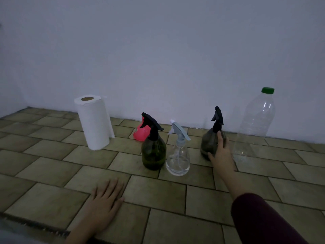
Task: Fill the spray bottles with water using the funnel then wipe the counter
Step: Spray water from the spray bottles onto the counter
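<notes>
Your right hand (219,154) grips the brown spray bottle (210,143); your left hand (105,201) lies flat on the tiled counter (52,169).

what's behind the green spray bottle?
A pink funnel lies on the tiled counter behind the green spray bottle. The bottle's black sprayer covers the funnel's right part, so its spout and how it is tipped cannot be seen.

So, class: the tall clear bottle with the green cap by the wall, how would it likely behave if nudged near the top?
The tall clear bottle would probably tip easily: it stands tall on a narrow base. It looks empty, so it is likely light for its size. Its thin ribbed walls suggest it may dent under a squeeze, and once lying down, its round body could roll.
</notes>
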